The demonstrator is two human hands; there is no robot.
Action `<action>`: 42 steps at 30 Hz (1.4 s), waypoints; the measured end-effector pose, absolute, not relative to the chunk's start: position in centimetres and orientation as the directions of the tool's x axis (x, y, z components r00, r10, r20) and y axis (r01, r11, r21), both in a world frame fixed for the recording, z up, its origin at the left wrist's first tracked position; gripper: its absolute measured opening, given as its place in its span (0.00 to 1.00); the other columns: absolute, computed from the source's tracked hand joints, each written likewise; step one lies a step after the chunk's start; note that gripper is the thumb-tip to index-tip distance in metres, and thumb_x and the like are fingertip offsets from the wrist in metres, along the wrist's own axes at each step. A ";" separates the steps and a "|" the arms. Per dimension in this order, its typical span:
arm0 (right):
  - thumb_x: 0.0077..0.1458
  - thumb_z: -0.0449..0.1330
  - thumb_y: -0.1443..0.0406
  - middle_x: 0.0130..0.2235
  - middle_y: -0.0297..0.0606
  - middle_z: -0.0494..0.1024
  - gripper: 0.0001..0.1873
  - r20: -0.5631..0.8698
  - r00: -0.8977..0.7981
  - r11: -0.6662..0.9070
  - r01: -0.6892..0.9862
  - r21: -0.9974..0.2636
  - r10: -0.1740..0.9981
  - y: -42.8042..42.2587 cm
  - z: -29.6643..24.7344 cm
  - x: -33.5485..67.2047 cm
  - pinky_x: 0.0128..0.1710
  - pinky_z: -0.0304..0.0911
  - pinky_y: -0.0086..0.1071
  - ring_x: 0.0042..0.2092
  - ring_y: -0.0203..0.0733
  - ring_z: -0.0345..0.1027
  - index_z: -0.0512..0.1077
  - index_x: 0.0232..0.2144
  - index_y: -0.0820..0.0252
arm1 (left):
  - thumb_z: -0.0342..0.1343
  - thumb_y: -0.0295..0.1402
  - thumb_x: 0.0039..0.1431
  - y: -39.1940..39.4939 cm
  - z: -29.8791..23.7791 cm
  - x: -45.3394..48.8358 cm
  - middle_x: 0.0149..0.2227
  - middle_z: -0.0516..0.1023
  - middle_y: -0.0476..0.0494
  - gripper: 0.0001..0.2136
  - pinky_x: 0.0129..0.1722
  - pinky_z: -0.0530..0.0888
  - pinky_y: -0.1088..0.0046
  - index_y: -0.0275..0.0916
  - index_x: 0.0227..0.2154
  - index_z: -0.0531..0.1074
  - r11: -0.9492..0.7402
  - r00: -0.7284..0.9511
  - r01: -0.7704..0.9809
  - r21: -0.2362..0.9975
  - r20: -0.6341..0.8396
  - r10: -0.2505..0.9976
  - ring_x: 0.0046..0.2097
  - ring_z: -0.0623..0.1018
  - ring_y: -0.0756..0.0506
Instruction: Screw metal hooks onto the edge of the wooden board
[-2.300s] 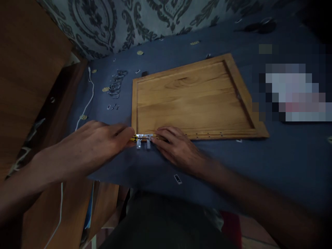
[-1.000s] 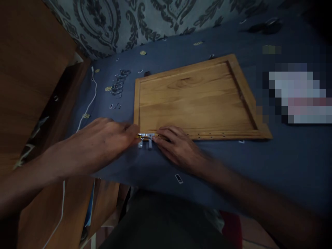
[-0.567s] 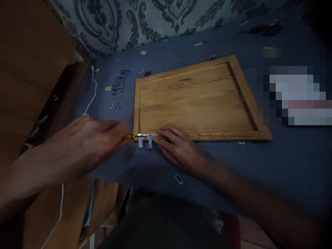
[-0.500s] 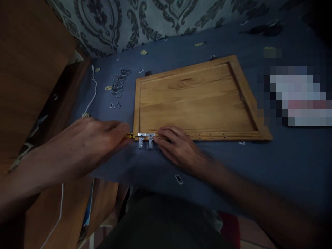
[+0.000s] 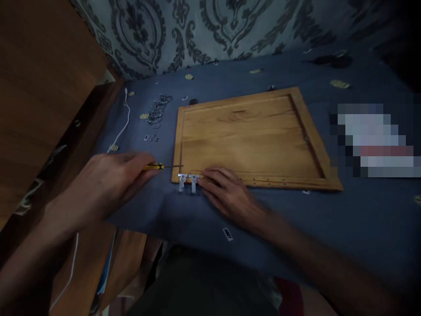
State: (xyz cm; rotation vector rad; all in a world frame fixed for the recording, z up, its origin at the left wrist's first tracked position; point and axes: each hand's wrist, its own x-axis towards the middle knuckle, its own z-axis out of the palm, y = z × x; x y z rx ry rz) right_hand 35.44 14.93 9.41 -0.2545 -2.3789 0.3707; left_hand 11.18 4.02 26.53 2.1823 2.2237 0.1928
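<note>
My left hand (image 5: 123, 175) is closed around a screwdriver (image 5: 154, 166) with a yellow and black handle. Its thin shaft points right, and the tip hangs over the left end of a framed wooden panel (image 5: 243, 136). Just below the tip, two small T-shaped metal brackets (image 5: 182, 183) sit side by side on the panel's near edge, their stems jutting past it. My right hand (image 5: 230, 193) lies on that same edge, fingers extended, with fingertips beside the right-hand bracket (image 5: 194, 183). The thumb's grip is hidden.
Several metal hooks (image 5: 156, 112) and a few tiny screws (image 5: 154, 138) lie left of the panel on the blue patterned cloth (image 5: 279, 232). A white cable (image 5: 126, 118) runs along the left side. Dark scissors-like tools (image 5: 335, 59) lie at the back right. A blurred-out object (image 5: 371, 140) is at the right.
My left hand has drawn the screwdriver back leftward and up, away from the brackets. My right hand stays on the panel's edge. The view has shifted slightly.
</note>
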 end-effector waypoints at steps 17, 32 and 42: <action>0.68 0.56 0.71 0.47 0.45 0.83 0.13 0.682 -0.671 0.939 0.063 -0.338 0.290 15.3 9.1 35.7 0.49 0.81 0.46 0.51 0.48 0.78 0.77 0.51 0.59 | 0.43 0.35 0.74 2.3 13.6 8.6 0.51 0.83 0.37 0.14 0.43 0.78 0.67 0.42 0.56 0.66 0.425 -0.449 0.884 0.194 0.099 0.888 0.48 0.84 0.40; 0.67 0.59 0.67 0.42 0.45 0.85 0.11 0.672 -0.588 0.857 0.071 -0.511 0.449 16.3 9.8 36.2 0.43 0.80 0.44 0.44 0.49 0.81 0.82 0.45 0.55 | 0.52 0.38 0.73 7.6 14.4 4.2 0.48 0.81 0.42 0.10 0.51 0.77 0.64 0.42 0.48 0.75 0.430 -0.469 0.862 0.269 0.099 0.878 0.51 0.80 0.42; 0.68 0.58 0.59 0.39 0.45 0.86 0.14 0.640 -0.556 0.814 0.125 -0.567 0.531 16.7 10.1 36.3 0.41 0.81 0.46 0.41 0.51 0.82 0.83 0.40 0.56 | 0.59 0.41 0.70 16.3 13.5 -1.4 0.57 0.75 0.37 0.18 0.53 0.79 0.55 0.38 0.57 0.72 0.409 -0.477 0.855 0.319 0.176 0.861 0.54 0.78 0.41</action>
